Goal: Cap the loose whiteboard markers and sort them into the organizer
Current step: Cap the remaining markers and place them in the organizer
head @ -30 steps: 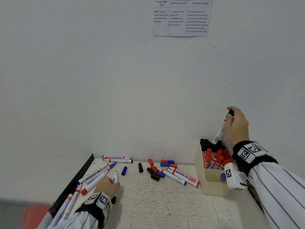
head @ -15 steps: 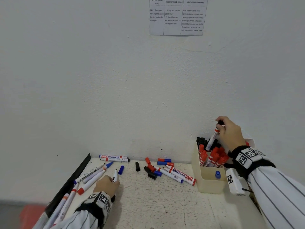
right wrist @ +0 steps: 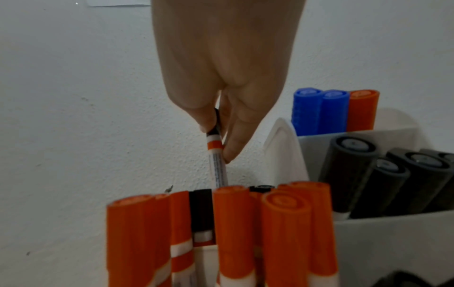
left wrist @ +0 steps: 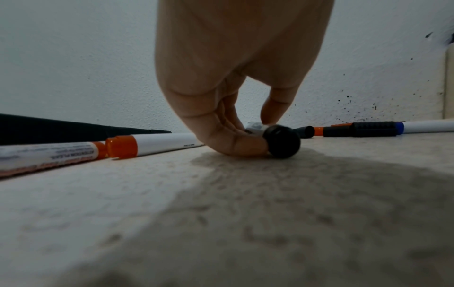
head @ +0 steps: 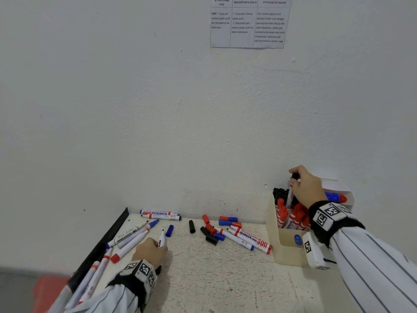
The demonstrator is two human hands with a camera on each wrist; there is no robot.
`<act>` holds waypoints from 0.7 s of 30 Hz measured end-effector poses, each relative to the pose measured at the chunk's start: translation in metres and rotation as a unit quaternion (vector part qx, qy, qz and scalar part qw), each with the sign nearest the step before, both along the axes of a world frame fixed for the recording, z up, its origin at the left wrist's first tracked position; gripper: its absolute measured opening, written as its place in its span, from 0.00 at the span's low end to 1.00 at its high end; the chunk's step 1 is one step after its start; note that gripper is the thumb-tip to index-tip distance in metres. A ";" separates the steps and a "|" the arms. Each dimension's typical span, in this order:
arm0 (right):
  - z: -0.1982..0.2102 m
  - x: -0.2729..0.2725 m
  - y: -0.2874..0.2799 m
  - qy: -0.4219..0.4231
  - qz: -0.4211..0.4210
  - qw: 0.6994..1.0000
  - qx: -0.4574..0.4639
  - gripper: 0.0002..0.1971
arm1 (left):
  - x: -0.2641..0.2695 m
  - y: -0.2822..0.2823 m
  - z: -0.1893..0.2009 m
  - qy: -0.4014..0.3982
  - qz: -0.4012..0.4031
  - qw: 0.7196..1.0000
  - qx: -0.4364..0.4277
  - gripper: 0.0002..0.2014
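Note:
My right hand point(head: 295, 177) pinches the capped top of a black-capped marker point(head: 290, 195), held upright with its lower end down among the markers in the cream organizer point(head: 286, 251). The right wrist view shows the fingers point(right wrist: 228, 153) on this marker point(right wrist: 217, 165) behind the red-capped markers point(right wrist: 236, 223). My left hand point(head: 158, 243) rests on the table and pinches an uncapped black marker point(head: 162, 239) that lies flat, nib toward the wall. Its black end point(left wrist: 282, 140) shows beside the left fingers point(left wrist: 236, 143).
Loose markers point(head: 248, 240) and caps, among them a black cap point(head: 192, 227) and a blue cap point(head: 169, 230), lie along the wall. More markers point(head: 128, 247) lie at the left by a black edge strip point(head: 108, 238). The organizer also holds black markers point(right wrist: 393, 180) and blue markers point(right wrist: 319, 110).
My right hand has lowered the black-capped marker from above the organizer down into it. The left hand has stayed on its marker on the table.

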State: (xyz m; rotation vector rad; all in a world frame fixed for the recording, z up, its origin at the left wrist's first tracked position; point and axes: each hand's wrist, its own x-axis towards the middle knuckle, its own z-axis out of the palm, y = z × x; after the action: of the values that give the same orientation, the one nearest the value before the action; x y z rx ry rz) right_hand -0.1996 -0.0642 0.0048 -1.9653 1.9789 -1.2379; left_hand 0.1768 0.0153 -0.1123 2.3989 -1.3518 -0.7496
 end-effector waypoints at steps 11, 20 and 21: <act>-0.006 0.000 0.001 0.056 -0.014 0.995 0.085 0.08 | 0.001 0.002 0.002 0.005 -0.006 1.000 -0.002 0.13; -0.015 0.001 0.000 0.138 -0.084 0.979 0.129 0.05 | 0.002 0.001 0.002 0.005 0.001 1.000 -0.013 0.12; -0.015 0.004 0.001 0.165 -0.092 0.972 0.141 0.08 | 0.002 0.001 0.003 0.007 0.001 1.000 -0.014 0.13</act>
State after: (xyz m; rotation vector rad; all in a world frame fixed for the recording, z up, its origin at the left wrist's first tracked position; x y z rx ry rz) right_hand -0.1961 -0.0637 -0.0102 -1.9803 2.3809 -0.6343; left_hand 0.1786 0.0161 -0.1096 2.3682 -1.3466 -0.7403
